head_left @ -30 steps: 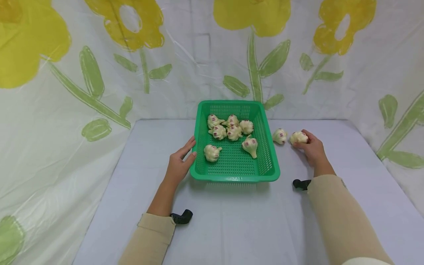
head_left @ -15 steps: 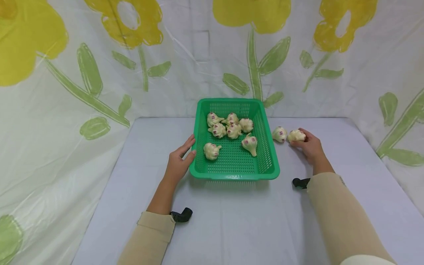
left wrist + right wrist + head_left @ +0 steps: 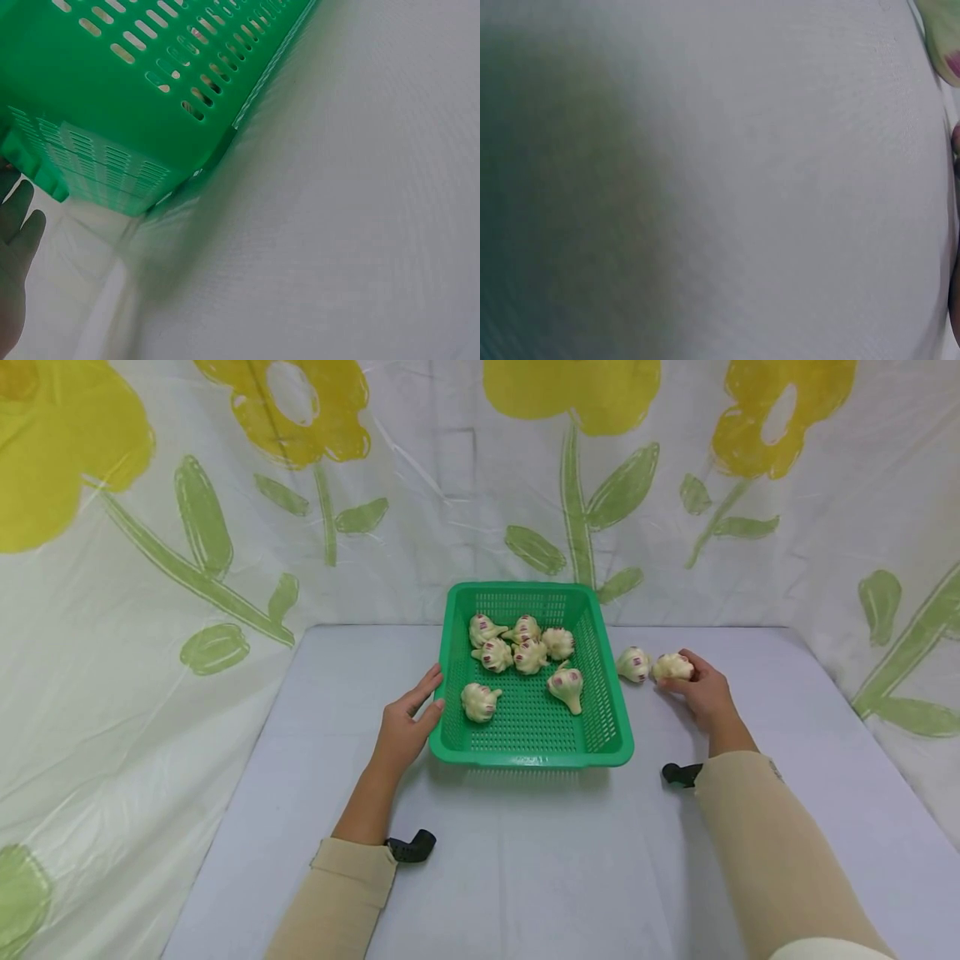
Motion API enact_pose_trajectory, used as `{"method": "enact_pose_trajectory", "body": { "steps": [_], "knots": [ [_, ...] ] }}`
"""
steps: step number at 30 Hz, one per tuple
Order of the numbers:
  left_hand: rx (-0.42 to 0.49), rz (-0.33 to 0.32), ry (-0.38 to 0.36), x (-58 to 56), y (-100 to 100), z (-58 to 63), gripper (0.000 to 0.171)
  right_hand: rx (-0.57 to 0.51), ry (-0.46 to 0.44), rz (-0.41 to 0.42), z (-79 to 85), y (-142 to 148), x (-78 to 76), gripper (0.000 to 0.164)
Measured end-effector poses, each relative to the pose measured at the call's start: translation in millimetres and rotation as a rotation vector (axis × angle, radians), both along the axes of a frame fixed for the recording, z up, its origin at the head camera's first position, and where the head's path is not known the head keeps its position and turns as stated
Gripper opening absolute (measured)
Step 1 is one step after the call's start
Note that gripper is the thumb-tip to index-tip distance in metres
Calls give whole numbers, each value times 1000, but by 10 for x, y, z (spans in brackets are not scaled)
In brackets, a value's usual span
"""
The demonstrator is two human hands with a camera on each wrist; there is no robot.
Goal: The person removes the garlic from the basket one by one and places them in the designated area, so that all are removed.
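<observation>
Counter [image 3: 562,860]: white, flower-print cloth [image 3: 450,527] behind.
R hand [image 3: 707,695]: thumb + fingers pinch garlic bulb [image 3: 672,667], opened approx. bulb-wide.
Held bulb: at fingertips, L of palm; can't tell if touching counter.
Loose bulb [image 3: 633,665]: just L of held one, btwn it & green basket [image 3: 532,760].
L hand [image 3: 405,727]: fingers extended, tips at basket's L rim.
Basket bulbs [image 3: 530,657]: 7, well L of R hand.
</observation>
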State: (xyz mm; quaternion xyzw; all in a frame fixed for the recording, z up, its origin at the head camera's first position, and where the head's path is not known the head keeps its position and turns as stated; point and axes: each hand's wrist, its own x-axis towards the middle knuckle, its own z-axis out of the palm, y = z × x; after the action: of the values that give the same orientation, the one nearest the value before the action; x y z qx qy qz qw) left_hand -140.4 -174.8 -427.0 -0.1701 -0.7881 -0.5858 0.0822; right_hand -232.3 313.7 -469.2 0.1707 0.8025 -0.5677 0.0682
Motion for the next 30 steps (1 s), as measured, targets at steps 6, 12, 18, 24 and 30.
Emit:
{"method": "enact_pose_trajectory", "body": {
  "steps": [6, 12, 18, 24, 30],
  "knots": [
    [5, 9, 16, 9, -31, 8, 44, 16, 3, 6, 4, -14, -35, 91],
    [-6, -5, 23, 7, -31, -21, 44, 20, -15, 54, 35, 33, 7, 98],
    [-7, 0, 33, -7, -14, -21, 44, 53, -42, 159, 204, 116, 40, 98],
    [-1, 4, 19, -6, -17, -11, 44, 162, -37, 272, 518, 151, -22, 104],
    [-1, 1, -6, 12, -12, -13, 44, 321, -60, 440, 981, 25, -134, 101]
  ]
}}
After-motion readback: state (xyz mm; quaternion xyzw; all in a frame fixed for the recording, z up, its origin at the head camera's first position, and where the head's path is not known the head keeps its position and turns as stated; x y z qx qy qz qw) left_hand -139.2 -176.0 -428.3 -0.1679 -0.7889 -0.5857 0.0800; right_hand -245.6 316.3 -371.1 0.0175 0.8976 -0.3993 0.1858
